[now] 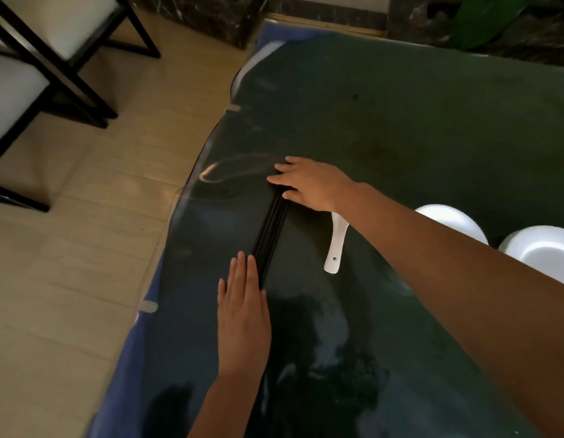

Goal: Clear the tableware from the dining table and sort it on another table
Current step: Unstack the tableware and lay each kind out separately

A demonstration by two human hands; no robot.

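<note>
Several black chopsticks (pixel 270 235) lie side by side in a bundle on the dark glass-topped table (pixel 400 128). My left hand (pixel 242 314) rests flat on the table with straight fingers, its fingertips against the near end of the bundle. My right hand (pixel 309 183) lies palm down over the far end of the chopsticks, fingers spread. A white ceramic spoon (pixel 336 245) lies just right of the bundle, partly under my right wrist. Two white bowls (pixel 454 221) (pixel 546 251) stand at the right, partly hidden by my right forearm.
The table's left edge (pixel 166 248) runs diagonally over a beige tiled floor (pixel 68 263). Black-framed chairs with white seats (pixel 37 58) stand at the upper left. A dark marble wall base and green leaves (pixel 483 23) lie beyond the table's far side.
</note>
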